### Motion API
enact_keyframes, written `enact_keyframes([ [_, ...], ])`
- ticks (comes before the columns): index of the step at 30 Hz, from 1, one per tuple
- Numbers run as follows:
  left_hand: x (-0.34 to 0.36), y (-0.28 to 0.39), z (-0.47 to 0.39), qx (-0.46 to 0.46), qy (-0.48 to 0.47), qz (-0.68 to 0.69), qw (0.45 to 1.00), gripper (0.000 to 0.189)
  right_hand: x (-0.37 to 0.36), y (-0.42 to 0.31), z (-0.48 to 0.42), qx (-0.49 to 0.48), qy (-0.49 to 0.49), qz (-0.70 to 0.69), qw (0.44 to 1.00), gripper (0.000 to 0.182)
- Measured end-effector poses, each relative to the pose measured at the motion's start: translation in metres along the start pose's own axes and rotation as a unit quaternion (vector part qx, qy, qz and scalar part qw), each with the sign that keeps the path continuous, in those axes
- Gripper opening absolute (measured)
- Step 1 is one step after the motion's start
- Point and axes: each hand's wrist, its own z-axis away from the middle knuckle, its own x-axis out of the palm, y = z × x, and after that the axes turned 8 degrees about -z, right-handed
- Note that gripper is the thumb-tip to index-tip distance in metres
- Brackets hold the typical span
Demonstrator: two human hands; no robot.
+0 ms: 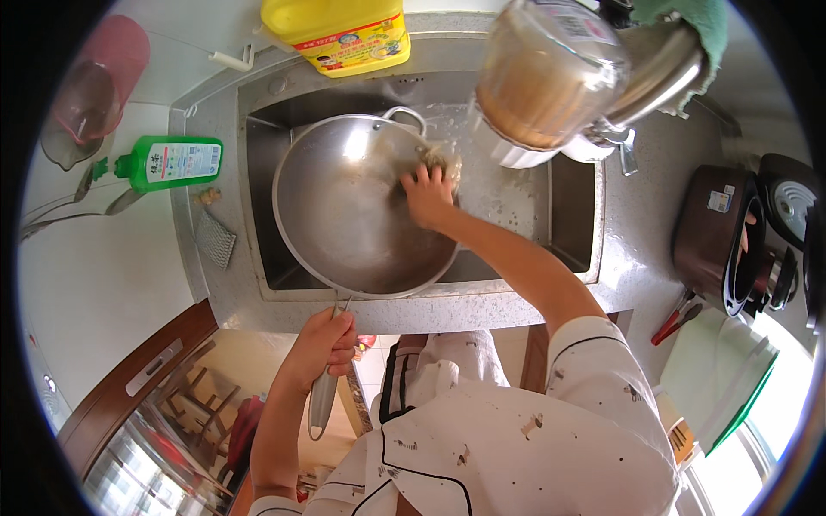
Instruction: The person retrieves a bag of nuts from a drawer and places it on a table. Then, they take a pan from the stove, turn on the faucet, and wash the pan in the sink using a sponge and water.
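Note:
A steel wok (348,213) rests tilted over the sink (577,213), its loop handle pointing toward the back. My left hand (326,342) is closed around the wok's long grey handle (321,406), which sticks out past the counter's front edge. Inside the wok, at its right wall, my right hand (429,197) presses down on a tan scrubber (445,158). That scrubber is blurred, so its exact kind is unclear. Drops and suds lie on the sink floor to the right of the wok.
A tap water filter (548,84) overhangs the sink's back right, beside a chrome faucet (664,74). Behind stands a yellow detergent jug (358,45); at left are a green soap bottle (181,161) and a mesh scouring pad (215,238). A brown rice cooker (710,232) stands right.

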Motion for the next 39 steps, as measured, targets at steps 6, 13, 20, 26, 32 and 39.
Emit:
enact_keyframes([
  [6, 0.029, 0.01, 0.036, 0.031, 0.106, -0.085, 0.99, 0.022, -0.008, -0.106, 0.071, -0.197, -0.066, -0.556, 0.805, 0.053],
  [13, 0.057, 0.003, 0.062, 0.065, 0.198, -0.173, 0.963, 0.022, 0.001, -0.126, 0.022, 0.003, 0.203, -0.472, 0.858, 0.054],
  [20, 0.067, -0.005, 0.072, 0.074, 0.22, -0.251, 0.94, 0.023, -0.016, -0.091, 0.025, 0.031, 0.114, -0.378, 0.918, 0.06],
  [26, 0.06, -0.031, 0.068, 0.197, 0.257, -0.477, 0.817, 0.024, -0.03, -0.09, 0.039, -0.013, 0.152, -0.437, 0.887, 0.063],
  [32, 0.077, -0.031, 0.071, 0.251, 0.268, -0.598, 0.713, 0.023, -0.019, -0.102, 0.037, 0.009, 0.187, -0.471, 0.862, 0.059],
  [39, 0.063, -0.028, 0.068, 0.243, 0.217, -0.574, 0.752, 0.022, -0.012, -0.078, 0.028, -0.012, 0.162, -0.414, 0.896, 0.053],
])
